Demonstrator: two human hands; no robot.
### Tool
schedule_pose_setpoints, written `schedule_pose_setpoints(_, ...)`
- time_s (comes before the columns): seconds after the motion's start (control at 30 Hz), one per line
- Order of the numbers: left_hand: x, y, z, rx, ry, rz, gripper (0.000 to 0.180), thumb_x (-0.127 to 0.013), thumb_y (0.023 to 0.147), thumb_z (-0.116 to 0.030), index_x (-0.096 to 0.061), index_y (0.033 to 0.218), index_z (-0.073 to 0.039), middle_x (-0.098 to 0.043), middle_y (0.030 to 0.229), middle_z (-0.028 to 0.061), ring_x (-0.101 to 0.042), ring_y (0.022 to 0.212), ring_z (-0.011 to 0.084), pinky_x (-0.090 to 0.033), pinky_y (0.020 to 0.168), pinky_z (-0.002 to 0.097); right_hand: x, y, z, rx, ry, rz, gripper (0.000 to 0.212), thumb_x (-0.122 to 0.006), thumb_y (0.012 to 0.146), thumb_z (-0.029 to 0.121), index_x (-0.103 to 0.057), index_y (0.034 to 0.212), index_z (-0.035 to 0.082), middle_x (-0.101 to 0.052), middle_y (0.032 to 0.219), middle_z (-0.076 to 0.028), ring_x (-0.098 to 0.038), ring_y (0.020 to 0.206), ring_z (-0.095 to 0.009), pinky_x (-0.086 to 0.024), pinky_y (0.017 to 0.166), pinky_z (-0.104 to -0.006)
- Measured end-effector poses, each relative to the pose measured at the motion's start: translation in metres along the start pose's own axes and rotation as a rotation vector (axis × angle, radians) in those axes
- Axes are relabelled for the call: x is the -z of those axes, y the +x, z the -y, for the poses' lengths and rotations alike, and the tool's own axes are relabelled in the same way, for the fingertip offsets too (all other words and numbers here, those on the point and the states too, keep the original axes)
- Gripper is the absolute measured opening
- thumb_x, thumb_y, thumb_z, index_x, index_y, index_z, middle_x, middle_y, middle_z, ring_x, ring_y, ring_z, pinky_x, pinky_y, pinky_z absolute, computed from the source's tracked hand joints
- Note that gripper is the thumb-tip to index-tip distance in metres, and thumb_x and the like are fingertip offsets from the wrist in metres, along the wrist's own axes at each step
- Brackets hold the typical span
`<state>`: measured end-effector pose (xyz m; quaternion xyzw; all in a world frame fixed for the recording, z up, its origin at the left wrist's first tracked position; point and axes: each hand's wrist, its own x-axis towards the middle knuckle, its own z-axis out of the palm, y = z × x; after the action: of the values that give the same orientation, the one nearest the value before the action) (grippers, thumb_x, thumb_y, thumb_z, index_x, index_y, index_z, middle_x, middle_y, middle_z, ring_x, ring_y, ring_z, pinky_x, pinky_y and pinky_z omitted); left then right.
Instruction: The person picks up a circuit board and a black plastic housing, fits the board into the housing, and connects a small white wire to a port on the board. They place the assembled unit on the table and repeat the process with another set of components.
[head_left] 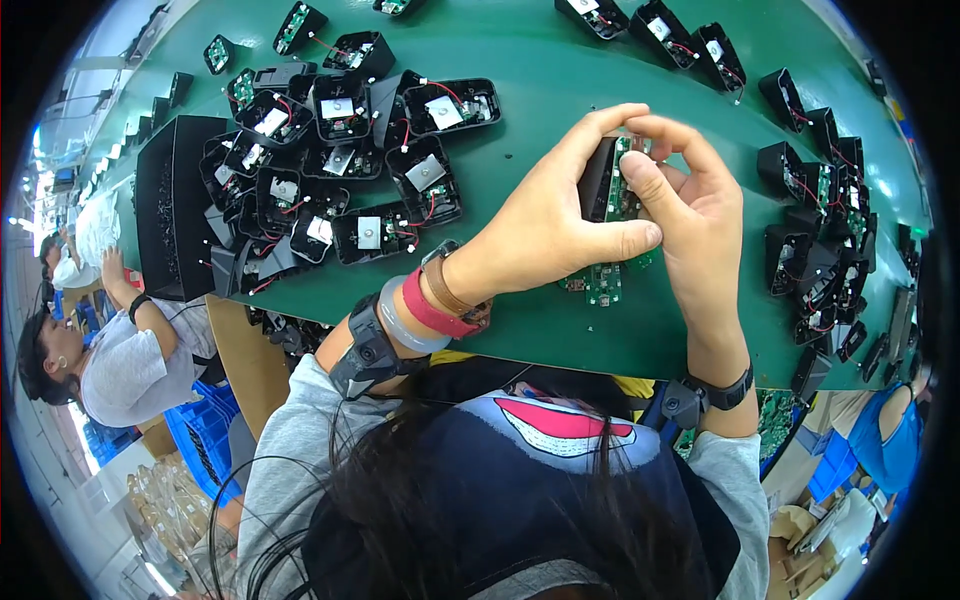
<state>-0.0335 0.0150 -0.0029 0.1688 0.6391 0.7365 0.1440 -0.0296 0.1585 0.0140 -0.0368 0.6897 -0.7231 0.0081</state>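
Note:
My left hand (545, 225) is wrapped round a black plastic housing (595, 185), its fingers curled over the far end. A narrow green circuit board (620, 170) lies along the open side of the housing. My right hand (700, 220) closes round the same housing from the right, with the thumb bent onto the board near its far end. My fingers and palms cover much of the housing. Just below my hands, small loose green circuit boards (603, 287) lie on the green table (530, 330).
Many open black housings (425, 172) with metal plates and red wires crowd the table's left side, beside a black box (182, 210). Further housings (785, 165) line the right side. More boards (775, 425) sit below the table edge. Another person (135, 345) works at the far left.

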Motion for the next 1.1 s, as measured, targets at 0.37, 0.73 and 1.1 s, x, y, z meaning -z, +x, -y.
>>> schedule_pose_setpoints(0.37,0.001,0.000,0.001,-0.184,0.332,0.007,0.092,-0.084,0.061,-0.015,-0.034,0.137,-0.005,-0.047,0.116,0.0089,-0.049,0.108,0.0175,-0.037,0.096,0.0300,0.009,-0.004,0.007,-0.211,0.032,0.053,0.023,-0.067,0.081,0.004,-0.052,0.099,0.001,-0.051,0.084,-0.001,-0.050,0.054,-0.003,-0.038,0.044,-0.0165)
schedule_pose_setpoints(0.73,0.007,-0.001,-0.014,0.043,-0.330,0.017,0.069,-0.051,0.071,-0.004,-0.033,0.138,-0.001,-0.051,0.120,0.0093,-0.053,0.104,0.0155,-0.043,0.093,0.0277,0.012,-0.002,0.011,-0.317,0.104,0.271,0.046,-0.065,0.086,0.024,-0.048,0.122,0.001,-0.055,0.094,-0.003,-0.052,0.080,-0.008,-0.044,0.068,-0.0212)
schedule_pose_setpoints(1.1,0.006,0.005,-0.008,0.010,-0.266,0.059,0.058,-0.050,0.074,0.001,-0.039,0.130,-0.002,-0.051,0.117,0.0095,-0.056,0.105,0.0179,-0.045,0.094,0.0311,0.014,0.003,-0.006,-0.185,0.050,0.271,0.038,-0.058,0.084,0.001,-0.050,0.121,-0.006,-0.049,0.107,-0.004,-0.052,0.096,-0.013,-0.050,0.085,-0.0265)
